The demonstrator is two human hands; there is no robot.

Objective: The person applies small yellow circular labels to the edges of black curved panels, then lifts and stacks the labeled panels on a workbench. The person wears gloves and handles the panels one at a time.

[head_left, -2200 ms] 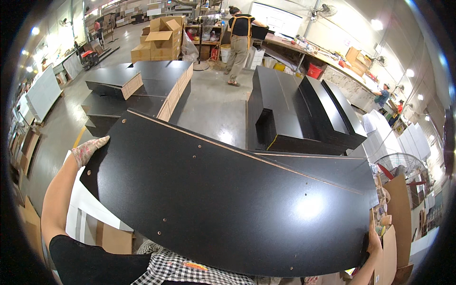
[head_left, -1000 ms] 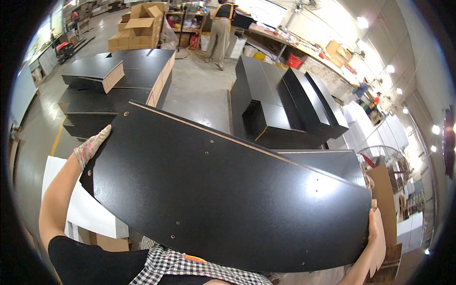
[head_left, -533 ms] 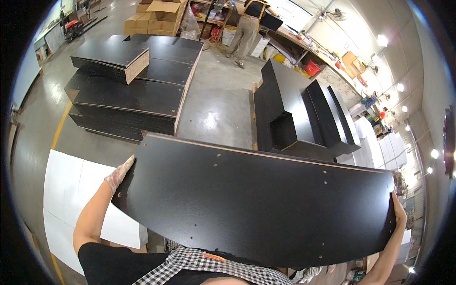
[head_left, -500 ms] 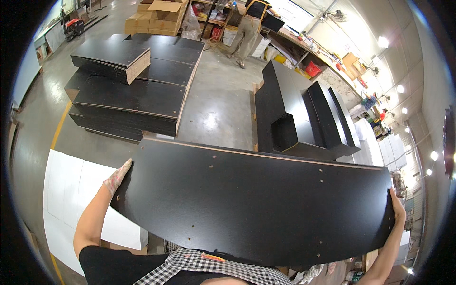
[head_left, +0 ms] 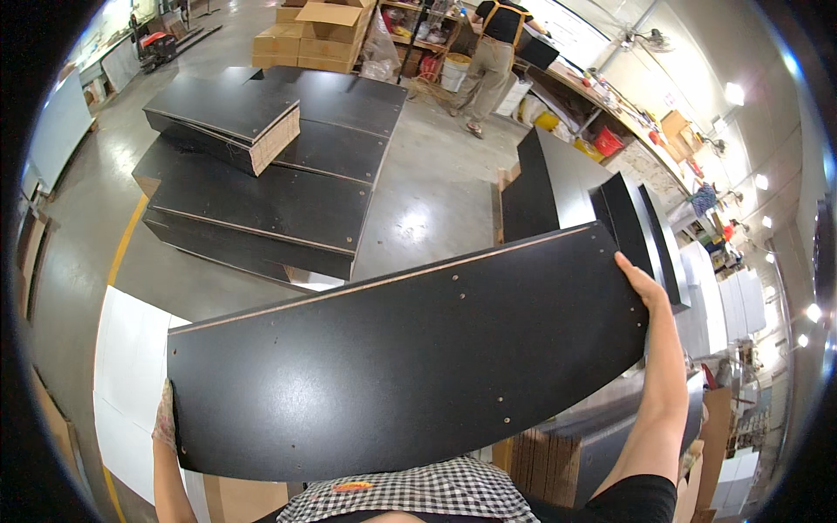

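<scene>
"Two hands on one black board, and nearest of all there's a checked apron point(head_left: 410, 490) right below it!"

"And the grip?"

"Closed at both ends! The left hand point(head_left: 164, 417) has the left edge, the right hand point(head_left: 641, 281) clasps the right end, up near the corner. That black board point(head_left: 392, 349) is held in front of the body, slanting, its right end higher in view."

"What's beside it?"

"White panels point(head_left: 131, 383), low on the left, just past the left hand."

"Further out?"

"A left stack point(head_left: 253, 196) of black boards, a smaller pile lying on top! Across the grey floor point(head_left: 423, 218), a right stack point(head_left: 534, 187), partly hidden behind the held board."

"And the back?"

"Cardboard boxes point(head_left: 331, 39), one with flaps up, then a person point(head_left: 490, 74) in pale trousers standing by a long bench point(head_left: 621, 122), a red bucket point(head_left: 608, 141) beneath it!"
</scene>
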